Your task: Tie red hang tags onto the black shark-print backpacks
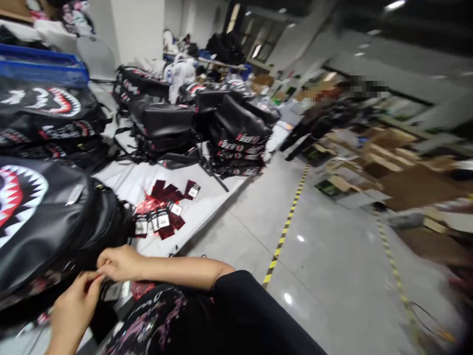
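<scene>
My left hand (76, 301) and my right hand (120, 264) meet at the lower left, fingertips pinched together. A tiny bit of red shows between them, too small and blurred to name. Right beside them is a black backpack (62, 197) with a red-and-white shark-mouth print, lying on the white-covered table (207, 209). Just past my right hand, a loose heap of dark red hang tags (166, 230) with white barcode labels and red strings rests on the table. Below my right wrist, more tags (142, 289) are partly hidden by my arm.
Black backpacks lie stacked at the left (48, 108) and farther along the table (240, 128). A blue crate (40, 66) sits at the upper left. Yellow-black tape (286, 227) runs along the grey floor. Open cardboard boxes (417, 190) fill the right, near a blurred person (314, 118).
</scene>
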Demonstrator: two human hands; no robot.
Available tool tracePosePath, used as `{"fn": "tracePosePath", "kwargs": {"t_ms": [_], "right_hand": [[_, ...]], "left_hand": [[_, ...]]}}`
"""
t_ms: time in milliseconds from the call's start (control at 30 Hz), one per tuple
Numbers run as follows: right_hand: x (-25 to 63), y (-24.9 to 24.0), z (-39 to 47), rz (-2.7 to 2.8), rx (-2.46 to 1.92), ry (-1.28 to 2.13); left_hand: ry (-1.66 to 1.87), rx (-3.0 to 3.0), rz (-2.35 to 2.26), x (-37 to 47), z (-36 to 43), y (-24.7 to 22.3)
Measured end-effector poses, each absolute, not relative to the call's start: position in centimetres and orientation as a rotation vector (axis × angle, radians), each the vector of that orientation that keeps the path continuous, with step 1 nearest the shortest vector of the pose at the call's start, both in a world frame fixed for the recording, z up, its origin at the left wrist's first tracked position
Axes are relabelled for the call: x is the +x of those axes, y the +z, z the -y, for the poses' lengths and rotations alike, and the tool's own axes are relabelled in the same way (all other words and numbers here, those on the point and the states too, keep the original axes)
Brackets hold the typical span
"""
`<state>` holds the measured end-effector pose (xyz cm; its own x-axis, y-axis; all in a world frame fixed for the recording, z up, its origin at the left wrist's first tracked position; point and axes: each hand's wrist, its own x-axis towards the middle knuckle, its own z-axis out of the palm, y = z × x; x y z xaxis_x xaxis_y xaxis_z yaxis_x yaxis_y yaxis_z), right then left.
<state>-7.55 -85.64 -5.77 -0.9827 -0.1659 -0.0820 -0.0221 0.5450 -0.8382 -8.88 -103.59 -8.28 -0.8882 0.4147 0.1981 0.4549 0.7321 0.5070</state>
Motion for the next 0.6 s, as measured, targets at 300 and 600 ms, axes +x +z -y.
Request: {"fn": "tracePosePath", "kwargs": {"t_ms": [300, 600], "right_hand": [[-7.4, -6.0, 84.9, -2.388, -0.047, -1.796], [-8.1, -7.5, 84.4, -2.167, 0.060, -1.908]], "left_hand": [[-0.922, -0.606, 2.928, -7.7, 101.7, -6.6], [-0.690, -0.621, 2.827, -7.1, 100.5, -7.4]]}}
